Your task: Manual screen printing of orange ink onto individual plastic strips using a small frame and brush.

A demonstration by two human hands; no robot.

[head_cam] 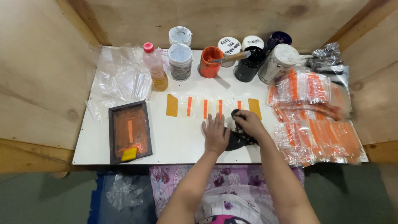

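On the white board [174,141], the right hand [248,123] bunches a soft, limp black rag [238,139], best gripped by a fistful; the left hand [215,133] lies open, flat, touching it.

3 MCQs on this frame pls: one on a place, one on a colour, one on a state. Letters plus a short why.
1. Where does the framed printing screen lie?
A. near left part of the white table
B. among the jars
C. on the bag stacks

2. What colour is the open paint jar with the wooden-handled tool in it?
A. blue
B. orange
C. green

3. What is the right hand doing?
A. resting open and empty
B. lifting a jar
C. gripping a black cloth

Answers:
1 A, the screen sits left of both hands, near the front edge.
2 B, jar and paint are orange.
3 C, its fingers close on the dark cloth, while the left hand lies flat beside it.
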